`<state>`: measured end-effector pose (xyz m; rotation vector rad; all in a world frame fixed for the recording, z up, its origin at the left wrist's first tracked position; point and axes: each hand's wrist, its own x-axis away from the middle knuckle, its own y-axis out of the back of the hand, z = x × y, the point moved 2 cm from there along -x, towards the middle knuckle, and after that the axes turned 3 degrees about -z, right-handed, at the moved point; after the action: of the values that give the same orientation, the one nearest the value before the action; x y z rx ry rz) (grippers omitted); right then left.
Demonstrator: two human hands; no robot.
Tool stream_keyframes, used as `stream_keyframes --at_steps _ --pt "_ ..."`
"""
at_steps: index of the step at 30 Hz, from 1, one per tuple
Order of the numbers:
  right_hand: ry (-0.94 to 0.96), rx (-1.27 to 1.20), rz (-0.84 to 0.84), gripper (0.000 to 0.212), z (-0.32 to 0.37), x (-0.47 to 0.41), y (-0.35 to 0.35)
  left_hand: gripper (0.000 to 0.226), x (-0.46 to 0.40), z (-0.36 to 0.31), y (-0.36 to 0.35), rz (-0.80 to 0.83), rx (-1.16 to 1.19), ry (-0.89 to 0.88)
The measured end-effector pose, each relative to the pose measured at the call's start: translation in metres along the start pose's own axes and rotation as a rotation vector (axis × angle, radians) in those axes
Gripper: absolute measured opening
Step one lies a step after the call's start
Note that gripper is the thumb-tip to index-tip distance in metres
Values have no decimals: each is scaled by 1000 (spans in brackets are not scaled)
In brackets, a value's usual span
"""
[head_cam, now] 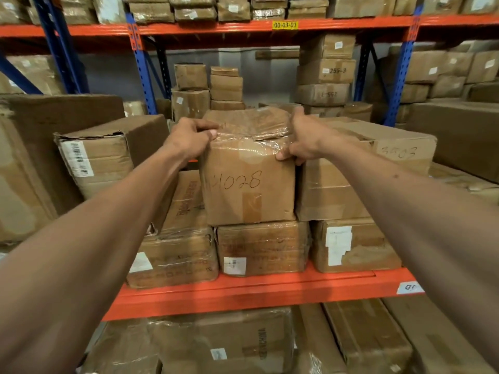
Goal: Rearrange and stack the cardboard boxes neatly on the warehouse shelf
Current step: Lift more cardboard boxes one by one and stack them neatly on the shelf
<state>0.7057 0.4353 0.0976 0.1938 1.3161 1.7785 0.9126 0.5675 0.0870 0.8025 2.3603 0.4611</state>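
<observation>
Gripping the top corners of the "1028" box [247, 182], left hand [189, 139] and right hand [303, 139] sit apart, fingers curled over its taped edge. Below the hands, it rests on a wrapped box [263, 248] above the orange shelf beam [256, 291].

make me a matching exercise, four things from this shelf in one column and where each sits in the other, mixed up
Things
1. box marked 1028
2. box with barcode label
3. yellow tag 00-03-01
4. box marked 3503

Places
A. on the upper orange beam
B. right of the held box, against it
C. between the left hand and right hand, on top of another box
D. left of the held box, tilted

Pairs: 1-C, 2-D, 3-A, 4-B
</observation>
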Motion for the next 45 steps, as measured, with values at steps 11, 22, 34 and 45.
stream_keyframes --at_steps 11,22,34,45 --pt "51 555 333 74 35 -44 16 33 -17 -5 7 164 -56 -16" --pt "108 719 249 64 40 -38 14 59 22 13 -7 -31 96 -29" --pt "411 430 121 68 118 -3 -5 103 100 112 44 -713 -267 414" --pt "756 399 185 106 283 -11 -121 149 74 176 70 -393 -208 558"
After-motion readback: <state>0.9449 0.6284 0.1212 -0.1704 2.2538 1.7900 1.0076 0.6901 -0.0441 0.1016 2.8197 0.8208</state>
